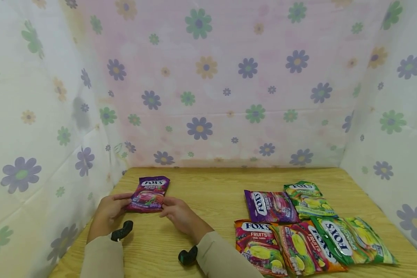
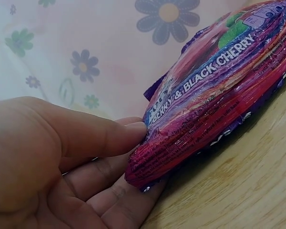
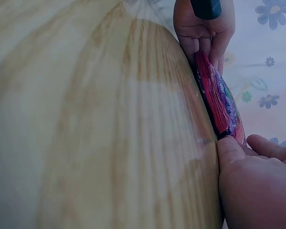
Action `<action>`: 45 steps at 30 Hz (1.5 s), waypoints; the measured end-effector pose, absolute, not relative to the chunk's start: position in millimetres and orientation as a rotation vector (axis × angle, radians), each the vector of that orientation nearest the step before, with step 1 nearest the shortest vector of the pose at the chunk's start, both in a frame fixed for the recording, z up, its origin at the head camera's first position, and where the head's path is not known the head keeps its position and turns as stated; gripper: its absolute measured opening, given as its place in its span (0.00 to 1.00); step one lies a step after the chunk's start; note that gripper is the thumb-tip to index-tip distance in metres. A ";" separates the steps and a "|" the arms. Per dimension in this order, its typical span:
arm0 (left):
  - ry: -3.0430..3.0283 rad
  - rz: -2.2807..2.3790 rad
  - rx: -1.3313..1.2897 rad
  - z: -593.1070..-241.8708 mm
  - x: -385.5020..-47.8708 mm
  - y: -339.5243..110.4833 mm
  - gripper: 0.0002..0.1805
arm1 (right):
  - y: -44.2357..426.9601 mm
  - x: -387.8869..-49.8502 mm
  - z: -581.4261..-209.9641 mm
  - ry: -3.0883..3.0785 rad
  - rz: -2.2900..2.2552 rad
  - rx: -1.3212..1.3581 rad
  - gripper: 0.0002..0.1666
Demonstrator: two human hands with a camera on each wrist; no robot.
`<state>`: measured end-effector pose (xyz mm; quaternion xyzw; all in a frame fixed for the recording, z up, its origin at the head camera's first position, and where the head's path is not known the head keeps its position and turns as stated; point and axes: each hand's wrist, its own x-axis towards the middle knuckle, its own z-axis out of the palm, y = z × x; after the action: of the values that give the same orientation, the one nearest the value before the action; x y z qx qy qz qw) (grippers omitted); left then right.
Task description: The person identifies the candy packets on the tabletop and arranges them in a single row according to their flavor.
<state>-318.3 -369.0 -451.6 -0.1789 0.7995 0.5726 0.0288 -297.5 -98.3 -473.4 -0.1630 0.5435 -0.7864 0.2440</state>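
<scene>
A purple Fox's Berries candy bag (image 1: 150, 196) lies face up at the left of the table. My left hand (image 1: 108, 211) pinches its left edge, thumb on top and fingers beneath, as the left wrist view shows. At the lower right corner, my right hand (image 1: 181, 217) holds the bag's edge between thumb and fingers. In the left wrist view, the bag's lower side (image 2: 200, 114) carries the words "Black Cherry". The right wrist view shows the bag (image 3: 221, 102) low over the wood between both hands.
Several more Fox's bags lie at the right: a purple Berries bag (image 1: 272, 206), a green bag (image 1: 309, 200), another green bag (image 1: 356, 240), and orange-red Fruits bags (image 1: 260, 247). The wooden table (image 1: 208, 185) is enclosed by flowered cloth (image 1: 226, 131) at the back and sides.
</scene>
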 end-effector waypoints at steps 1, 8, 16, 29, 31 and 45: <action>2.481 1.749 -0.547 -452.2 -318.5 -369.5 0.24 | -98.8 -297.5 -474.3 1.500 -2.140 -0.448 0.43; 2.484 1.740 -0.536 -454.0 -320.0 -370.6 0.24 | -101.6 -298.6 -474.3 1.639 -2.060 -0.462 0.41; 2.505 1.764 -0.582 -451.8 -321.1 -369.7 0.24 | -103.8 -292.6 -465.6 1.794 -1.993 -0.393 0.40; 2.754 1.804 -0.425 -416.7 -318.0 -355.9 0.23 | -100.0 -282.3 -456.1 1.885 -1.878 -0.401 0.47; 2.800 1.776 -0.387 -409.0 -316.5 -351.6 0.22 | -96.4 -279.5 -452.2 1.942 -1.821 -0.388 0.48; 2.902 1.586 0.001 -374.3 -309.6 -307.0 0.21 | -44.5 -271.1 -409.9 2.085 -1.599 -0.412 0.42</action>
<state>-309.6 -307.0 -374.3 0.0003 0.8745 0.4780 -0.0826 -271.1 -44.5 -409.9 -0.1506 0.7613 -0.5838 0.2384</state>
